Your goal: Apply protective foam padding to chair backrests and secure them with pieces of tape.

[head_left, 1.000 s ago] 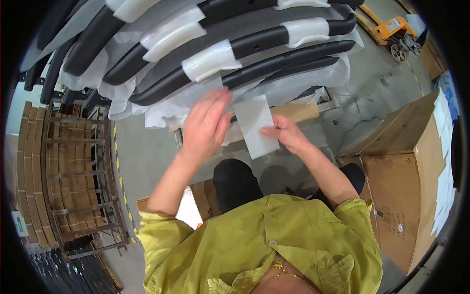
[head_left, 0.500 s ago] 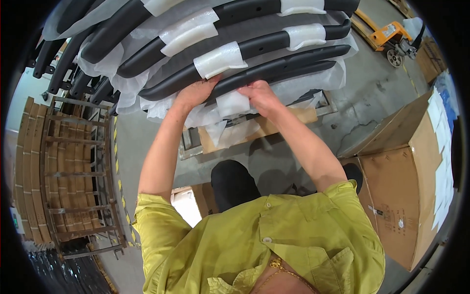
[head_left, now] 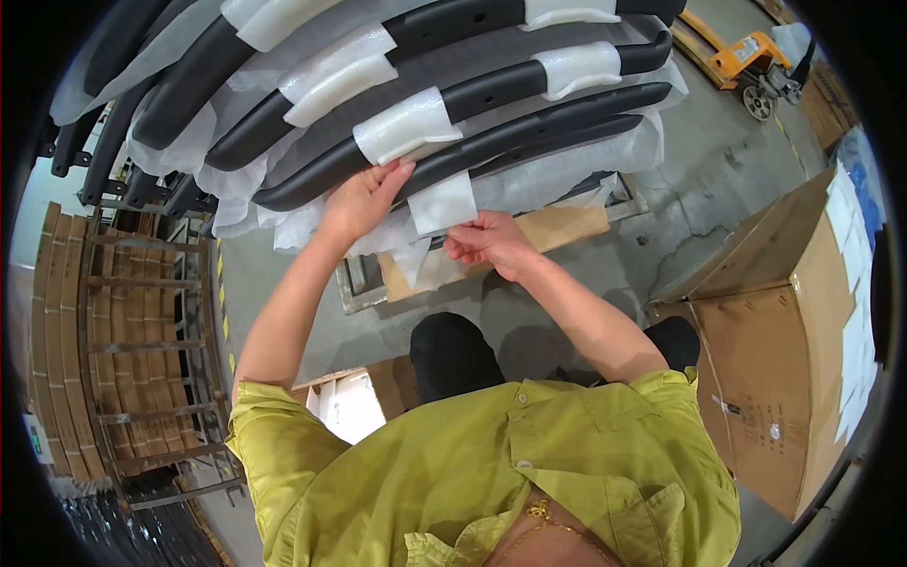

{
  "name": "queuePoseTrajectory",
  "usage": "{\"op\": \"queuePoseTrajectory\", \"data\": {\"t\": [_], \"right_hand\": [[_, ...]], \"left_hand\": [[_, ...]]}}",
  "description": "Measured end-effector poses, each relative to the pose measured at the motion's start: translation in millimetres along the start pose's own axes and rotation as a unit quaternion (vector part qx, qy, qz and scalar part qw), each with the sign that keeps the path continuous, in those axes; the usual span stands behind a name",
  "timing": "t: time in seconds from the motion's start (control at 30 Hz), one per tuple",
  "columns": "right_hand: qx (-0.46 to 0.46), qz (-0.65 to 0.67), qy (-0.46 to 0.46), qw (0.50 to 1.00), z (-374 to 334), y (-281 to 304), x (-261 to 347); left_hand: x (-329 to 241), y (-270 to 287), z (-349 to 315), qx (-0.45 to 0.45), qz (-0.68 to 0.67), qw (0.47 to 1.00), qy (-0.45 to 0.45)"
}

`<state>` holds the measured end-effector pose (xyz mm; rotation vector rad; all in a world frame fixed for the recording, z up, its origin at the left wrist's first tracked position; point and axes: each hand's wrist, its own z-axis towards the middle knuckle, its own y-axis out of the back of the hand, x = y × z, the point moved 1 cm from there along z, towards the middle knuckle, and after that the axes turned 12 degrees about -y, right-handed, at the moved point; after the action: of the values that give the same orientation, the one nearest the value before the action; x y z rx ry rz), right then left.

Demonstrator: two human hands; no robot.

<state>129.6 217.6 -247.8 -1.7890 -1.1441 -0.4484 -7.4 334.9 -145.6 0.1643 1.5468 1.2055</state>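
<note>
A stack of long black curved bars (head_left: 543, 121) lies across the top of the view, several of them banded with white foam wraps (head_left: 404, 126). My left hand (head_left: 364, 203) is closed at the left end of the nearest bar, its fingertips just below a foam wrap. Hanging from that same bar is a small white foam sheet (head_left: 444, 204). My right hand (head_left: 496, 244) pinches the sheet's lower right corner, fingers curled in. What the left fingertips press on underneath is partly hidden.
Thin translucent packing sheets lie between the bars. Under the stack sit a metal frame (head_left: 364, 295) and brown cardboard. A large open carton (head_left: 756, 378) stands at right, a metal rack (head_left: 146, 348) at left, and a yellow pallet jack (head_left: 742, 59) at far right.
My right hand has moved down and slightly left, from the bar's underside to the foam sheet's lower corner. My left hand has shifted a little left and down. The whole view has shifted slightly.
</note>
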Motion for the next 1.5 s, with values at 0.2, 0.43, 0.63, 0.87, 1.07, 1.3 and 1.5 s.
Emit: {"op": "queuePoseTrajectory", "data": {"t": [0.2,0.43,0.63,0.87,1.07,1.3,1.5], "right_hand": [[0.002,-0.027,0.061,0.998,3.1,-4.0,26.1],[-0.032,-0.076,0.098,0.992,-8.2,-15.9,26.2],[-0.048,-0.085,0.095,0.991,-4.9,-8.0,23.6],[-0.029,-0.049,0.119,0.991,-17.9,-61.0,70.6],[-0.068,0.078,0.045,0.994,-20.3,-36.3,60.4],[0.041,0.073,0.030,0.996,-53.0,-28.3,65.5],[0.004,-0.198,0.063,0.978,-118.1,-13.8,69.8]], "left_hand": [[-16.8,0.7,-23.5,-0.125,0.127,0.938,-0.298],[-28.9,-7.0,-27.8,-0.107,0.231,0.897,-0.362],[-21.1,-29.5,-5.1,-0.212,0.251,0.897,-0.297],[-10.3,0.9,-9.1,-0.207,0.332,0.874,-0.288],[-22.5,-24.9,-23.6,-0.146,0.168,0.932,-0.286],[-27.9,-39.5,-15.1,-0.260,0.176,0.935,-0.163],[-15.6,-28.9,1.5,-0.286,0.184,0.935,-0.101]]}}
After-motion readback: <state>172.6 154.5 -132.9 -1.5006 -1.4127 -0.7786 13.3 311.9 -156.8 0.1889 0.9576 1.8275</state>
